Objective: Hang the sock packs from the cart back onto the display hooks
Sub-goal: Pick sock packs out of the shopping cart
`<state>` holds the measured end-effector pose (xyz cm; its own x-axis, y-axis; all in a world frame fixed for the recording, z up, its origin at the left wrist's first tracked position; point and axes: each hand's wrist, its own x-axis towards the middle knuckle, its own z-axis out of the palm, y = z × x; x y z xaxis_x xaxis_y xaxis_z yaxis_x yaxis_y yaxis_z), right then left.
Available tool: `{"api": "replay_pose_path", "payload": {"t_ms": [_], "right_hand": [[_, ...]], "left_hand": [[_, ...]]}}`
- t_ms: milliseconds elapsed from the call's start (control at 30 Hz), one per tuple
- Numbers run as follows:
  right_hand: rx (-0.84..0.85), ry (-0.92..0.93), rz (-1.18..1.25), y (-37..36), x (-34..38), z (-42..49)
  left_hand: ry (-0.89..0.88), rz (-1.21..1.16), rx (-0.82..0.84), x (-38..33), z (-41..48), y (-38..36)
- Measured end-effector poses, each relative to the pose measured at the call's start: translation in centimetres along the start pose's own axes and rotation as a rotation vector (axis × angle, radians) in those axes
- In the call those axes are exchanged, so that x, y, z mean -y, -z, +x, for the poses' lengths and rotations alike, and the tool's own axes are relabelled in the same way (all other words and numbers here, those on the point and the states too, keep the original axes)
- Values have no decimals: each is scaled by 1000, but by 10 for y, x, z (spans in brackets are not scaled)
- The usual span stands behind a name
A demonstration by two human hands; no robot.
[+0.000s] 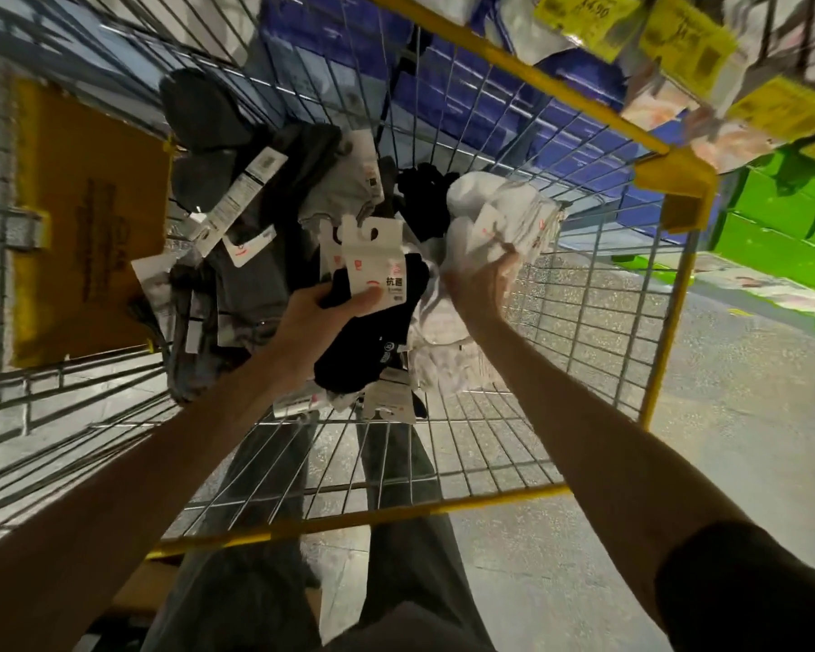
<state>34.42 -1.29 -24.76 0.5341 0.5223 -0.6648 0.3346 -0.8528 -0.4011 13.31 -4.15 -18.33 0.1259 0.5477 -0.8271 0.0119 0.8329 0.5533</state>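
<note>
A wire cart with a yellow frame (pixel 528 72) holds a heap of sock packs in grey, black and white. My left hand (pixel 323 310) grips a black sock pack (pixel 372 322) by its white header card, thumb on the card, just above the heap. My right hand (pixel 483 282) reaches into the right side of the cart and holds a white sock pack (pixel 504 214); its fingers are partly hidden behind the pack and blurred. Hanging packs on display hooks (pixel 669 63) with yellow price tags (pixel 584 11) show at the upper right.
Grey sock packs (pixel 255 256) lie at the cart's left. A yellow panel (pixel 90 218) sits on the cart's left wall. Blue boxes (pixel 467 82) and green shelving (pixel 782 218) stand beyond the cart. My legs and a speckled floor (pixel 725 416) show below.
</note>
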Motion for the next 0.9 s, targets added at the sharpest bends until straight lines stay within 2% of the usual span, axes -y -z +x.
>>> {"api": "replay_pose_path", "payload": {"t_ms": [67, 200, 367, 433, 567, 700, 800, 900], "right_hand": [[93, 81, 93, 7, -4, -19], [459, 65, 479, 24, -3, -65], [733, -12, 872, 59, 14, -115], [800, 5, 911, 77, 27, -135], [822, 39, 913, 115, 60, -175], [744, 62, 1045, 152, 93, -217], [845, 64, 1067, 171, 123, -254], [823, 143, 989, 187, 144, -288]], "left_hand": [[4, -13, -36, 2, 0, 0], [-11, 13, -136, -5, -9, 9], [-133, 66, -307, -30, -35, 30], [-187, 103, -329, -44, -54, 34], [-341, 113, -325, -90, -99, 39], [-534, 232, -347, -136, -146, 43], [-610, 336, -323, -167, -182, 50], [-632, 313, -240, -196, -222, 54]]}}
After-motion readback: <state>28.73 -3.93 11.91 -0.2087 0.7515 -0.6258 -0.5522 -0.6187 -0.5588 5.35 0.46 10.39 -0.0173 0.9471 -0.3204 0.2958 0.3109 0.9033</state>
